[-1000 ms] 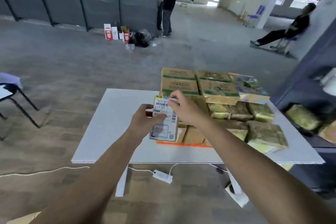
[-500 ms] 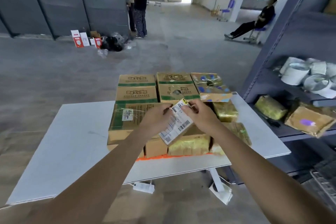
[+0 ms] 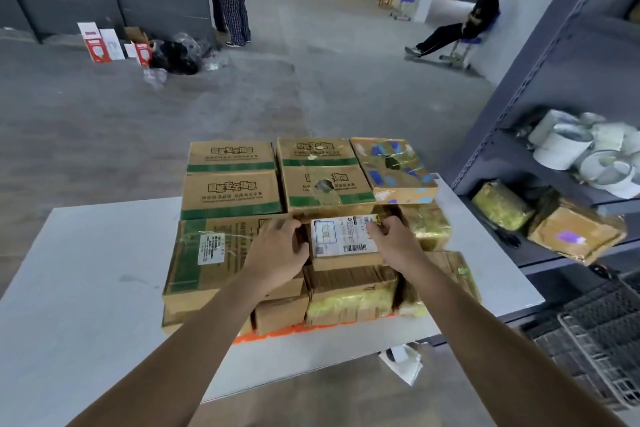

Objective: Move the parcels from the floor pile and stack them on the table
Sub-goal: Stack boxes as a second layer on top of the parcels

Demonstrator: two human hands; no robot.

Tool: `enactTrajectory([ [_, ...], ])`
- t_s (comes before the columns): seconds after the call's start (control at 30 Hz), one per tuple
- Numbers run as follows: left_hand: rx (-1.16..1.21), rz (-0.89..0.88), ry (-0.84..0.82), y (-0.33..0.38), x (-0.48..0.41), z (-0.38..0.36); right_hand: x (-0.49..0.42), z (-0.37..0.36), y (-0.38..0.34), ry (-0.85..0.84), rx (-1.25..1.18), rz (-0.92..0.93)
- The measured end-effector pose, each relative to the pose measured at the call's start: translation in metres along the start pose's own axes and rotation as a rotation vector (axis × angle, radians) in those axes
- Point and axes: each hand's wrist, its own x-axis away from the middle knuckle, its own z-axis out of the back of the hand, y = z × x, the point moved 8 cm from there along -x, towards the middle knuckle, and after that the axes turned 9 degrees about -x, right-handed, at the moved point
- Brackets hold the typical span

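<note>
Swung parcel (image 3: pixel 341 239) down from tilted in mid-air to flat on top of stack (image 3: pixel 349 291), toward right edge of table (image 3: pixel 86 288), gripped at both ends by left hand (image 3: pixel 277 253) and right hand (image 3: pixel 394 243); placing step nearly done, next likely just needs letting go, then back to floor pile.

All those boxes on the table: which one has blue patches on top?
The box at the stack's far right corner: glossy tape with blue patches covers its top. Its back-row neighbours show green bands and printed lettering instead.
</note>
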Motion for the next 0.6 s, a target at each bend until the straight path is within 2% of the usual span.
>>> enactTrajectory([
  [0.13,-0.18,-0.077,0.014,-0.002,-0.001,-0.017,-0.017,-0.015,0.001,-0.038,0.023,-0.007],
  [0.2,-0.219,-0.089,0.076,-0.003,0.001,-0.019,-0.026,-0.024,-0.002,-0.046,0.016,0.003],
  [0.43,-0.21,-0.031,0.167,-0.006,0.002,-0.022,-0.038,-0.041,-0.012,-0.009,0.109,0.036],
  [0.6,-0.199,-0.005,0.173,-0.006,0.001,-0.02,-0.04,-0.046,-0.01,-0.111,0.107,0.086],
])
